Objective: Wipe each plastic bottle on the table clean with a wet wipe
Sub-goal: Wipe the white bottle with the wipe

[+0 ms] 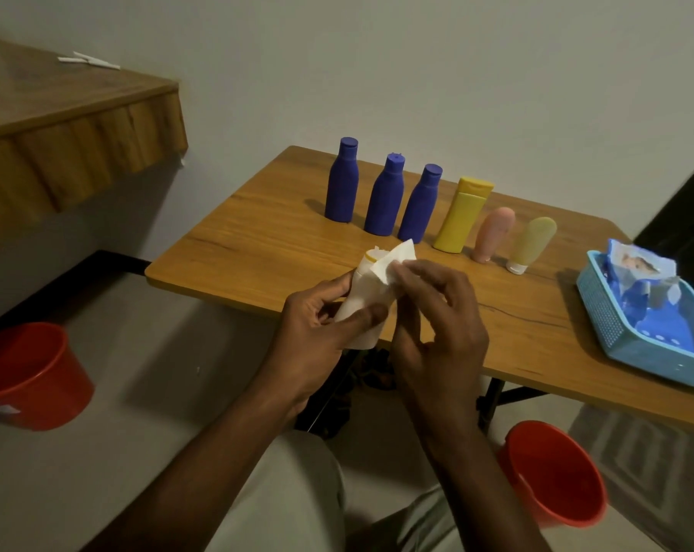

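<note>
Your left hand (317, 324) grips a white plastic bottle (354, 301) over the wooden table's (257, 249) front edge, with the thumb across its body. Your right hand (440, 324) pinches a white wet wipe (393, 261) against the bottle's top.

Fig.: I'm reading table (281, 241) top as wood-grain, satin finish; blue bottles (385, 201) are showing matt plastic; yellow bottle (458, 217) is looking smoother, slightly shinier; pink tube (492, 233) & pale tube (530, 241) are appearing soft, frosted; white bottle (361, 280) is showing smooth plastic, wipe (393, 258) looking thin, matt, fibrous; basket (604, 312) is showing perforated plastic, pack (636, 272) gleaming like film; buckets (30, 376) are shining, glossy plastic.
</note>
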Tool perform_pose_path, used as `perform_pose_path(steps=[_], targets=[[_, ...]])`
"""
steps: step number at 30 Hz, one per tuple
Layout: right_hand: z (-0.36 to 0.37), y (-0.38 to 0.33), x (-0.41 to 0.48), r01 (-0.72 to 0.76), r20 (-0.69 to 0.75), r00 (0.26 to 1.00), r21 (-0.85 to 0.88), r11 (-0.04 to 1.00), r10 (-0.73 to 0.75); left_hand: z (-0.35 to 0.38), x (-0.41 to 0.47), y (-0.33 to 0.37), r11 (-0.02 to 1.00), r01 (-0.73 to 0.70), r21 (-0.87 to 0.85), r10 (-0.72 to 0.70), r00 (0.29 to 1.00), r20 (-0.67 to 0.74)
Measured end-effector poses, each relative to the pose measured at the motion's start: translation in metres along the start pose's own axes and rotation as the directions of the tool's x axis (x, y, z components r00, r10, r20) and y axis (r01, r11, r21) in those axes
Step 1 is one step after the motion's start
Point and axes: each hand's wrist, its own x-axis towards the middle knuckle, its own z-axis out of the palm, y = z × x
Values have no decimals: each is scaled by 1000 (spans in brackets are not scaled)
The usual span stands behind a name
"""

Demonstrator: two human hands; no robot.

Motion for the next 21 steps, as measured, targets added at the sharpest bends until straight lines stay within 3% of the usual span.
perform_pose_path(steps=[10, 14, 17, 21], targets=[[-5, 7, -1, -173, -51, 981, 229, 958, 190, 5, 1, 2, 998, 11, -54, -11, 1000, 3], [3, 3, -16, -225, 64, 974, 214, 951, 216, 1, 3, 5, 993, 17, -120, -25, 998, -65], [6, 3, -27, -421, 162, 906, 270, 866, 390, -6, 6, 2, 994, 14, -104, -22, 997, -76], [2, 1, -7, -597, 197, 791, 453, 662, 579, -1, 4, -1, 991, 86, -100, -81, 996, 48]])
